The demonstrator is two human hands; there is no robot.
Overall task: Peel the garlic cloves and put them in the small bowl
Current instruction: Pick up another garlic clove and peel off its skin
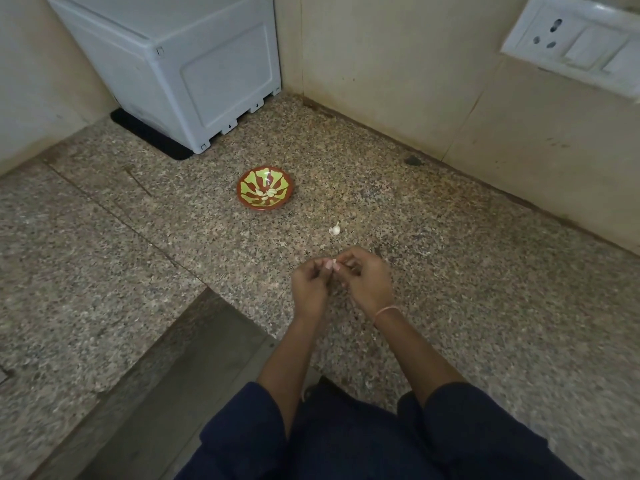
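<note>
A small red bowl (250, 201) with a green pattern stands on the speckled granite counter, and several peeled garlic cloves (266, 195) lie in it. An unpeeled clove (335, 229) lies on the counter to the bowl's right. Nearer to me, my left hand (309, 286) and my right hand (366, 279) meet fingertip to fingertip above the counter. Between them they pinch one pale garlic clove (334, 263), mostly hidden by the fingers.
A white boxy appliance (180, 64) on a black mat stands at the back left corner. Beige walls close the back and right, with a socket and switch plate (575, 43) on the right wall. The counter steps down at the front left edge (194, 323).
</note>
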